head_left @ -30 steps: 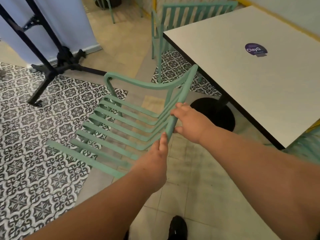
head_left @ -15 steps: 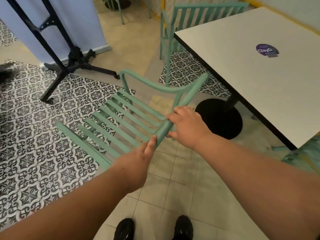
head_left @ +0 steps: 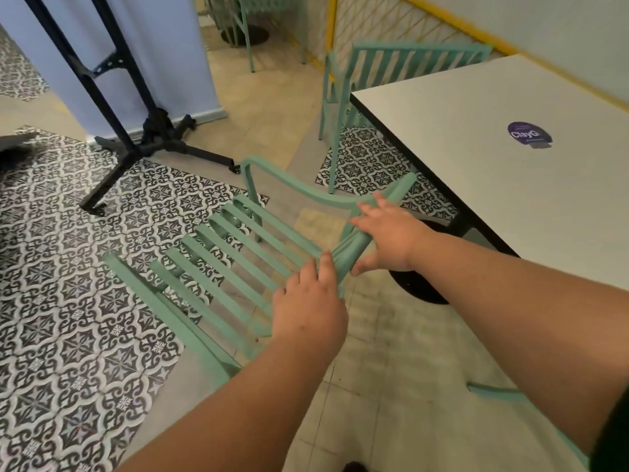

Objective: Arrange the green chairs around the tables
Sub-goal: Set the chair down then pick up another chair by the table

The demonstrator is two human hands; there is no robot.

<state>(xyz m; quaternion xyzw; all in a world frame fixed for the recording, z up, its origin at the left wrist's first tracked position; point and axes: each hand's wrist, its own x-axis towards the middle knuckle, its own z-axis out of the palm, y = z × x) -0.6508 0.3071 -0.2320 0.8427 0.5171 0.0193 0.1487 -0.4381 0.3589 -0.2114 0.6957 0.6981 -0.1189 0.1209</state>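
A green slatted chair (head_left: 218, 253) stands on the floor just in front of me, its back toward me and beside the near left corner of the white table (head_left: 476, 172). My right hand (head_left: 391, 236) holds the chair's top back rail, fingers laid over it and thumb on the near side. My left hand (head_left: 309, 301) rests lower on the same rail, its fingertips touching it. A second green chair (head_left: 408, 59) is pushed in at the table's far side.
A black banner stand (head_left: 136, 137) with splayed feet stands left of the chair. The table's round black base (head_left: 418, 287) sits close to my right hand. Another green chair (head_left: 245, 25) is far back, and a green chair part (head_left: 493, 390) shows at lower right.
Both hands stay on the chair's back rail. My right hand's fingers have flattened out over the rail, and my left hand has slid closer to it. The view has shifted right and up.
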